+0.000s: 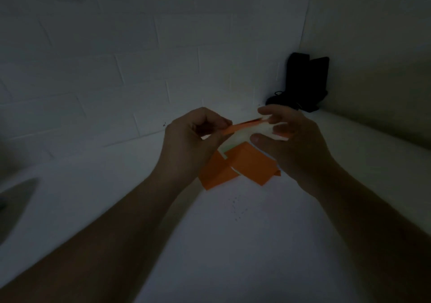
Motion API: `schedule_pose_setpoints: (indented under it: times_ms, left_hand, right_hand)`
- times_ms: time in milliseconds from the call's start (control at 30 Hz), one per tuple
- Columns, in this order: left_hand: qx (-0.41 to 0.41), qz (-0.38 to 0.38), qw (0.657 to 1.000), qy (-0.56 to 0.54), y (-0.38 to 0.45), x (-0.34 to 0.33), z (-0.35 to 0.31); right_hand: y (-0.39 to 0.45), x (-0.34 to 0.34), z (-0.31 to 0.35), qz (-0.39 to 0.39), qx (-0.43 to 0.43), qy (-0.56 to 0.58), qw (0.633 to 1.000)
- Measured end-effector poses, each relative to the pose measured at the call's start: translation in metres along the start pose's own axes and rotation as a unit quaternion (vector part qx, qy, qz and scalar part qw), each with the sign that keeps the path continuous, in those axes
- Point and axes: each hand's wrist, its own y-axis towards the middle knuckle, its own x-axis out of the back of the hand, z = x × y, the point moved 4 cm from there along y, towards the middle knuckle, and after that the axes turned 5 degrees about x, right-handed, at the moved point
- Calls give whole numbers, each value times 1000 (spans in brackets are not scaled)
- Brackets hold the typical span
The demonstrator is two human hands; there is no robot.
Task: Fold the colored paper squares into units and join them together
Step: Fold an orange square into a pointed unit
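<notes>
Above the white surface I hold an orange paper with a white underside, seen nearly edge-on between both hands. My left hand pinches its left end with curled fingers. My right hand pinches the right end between thumb and fingers. Below them, folded orange paper pieces lie overlapping on the white table, partly hidden by my hands.
A dark bag-like object stands in the far right corner against the white brick wall. A grey curved shape shows at the left edge. Small dark specks dot the table in front of the papers.
</notes>
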Motion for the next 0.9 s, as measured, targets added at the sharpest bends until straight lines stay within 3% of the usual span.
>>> schedule_pose_setpoints:
  times_ms: [100, 200, 333, 433, 500, 667, 800, 900]
  left_hand:
    - [-97, -35, 991, 89, 0, 4, -3]
    - [-170, -59, 974, 137, -1, 7, -7]
    - [-198, -63, 965, 158, -2, 6, -10]
    - [-198, -68, 966, 150, -1, 8, -10]
    - [-181, -54, 974, 122, -1, 7, -9]
    - [-42, -21, 999, -27, 0, 2, -3]
    - [43, 6, 989, -141, 2, 1, -3]
    - [66, 28, 985, -159, 0, -3, -7]
  right_hand:
    - [1, 4, 5, -21, 38, -17, 999]
    - [2, 8, 13, 6, 70, -11, 997]
    - [-3, 2, 24, 99, 96, 34, 990]
    - [-8, -3, 22, 122, 101, 60, 986]
    - [-8, -2, 19, 115, 91, 93, 985]
    - [-3, 2, 18, 109, 27, 238, 965]
    - [-1, 1, 17, 62, 28, 237, 969]
    - [-2, 1, 18, 36, 44, 235, 970]
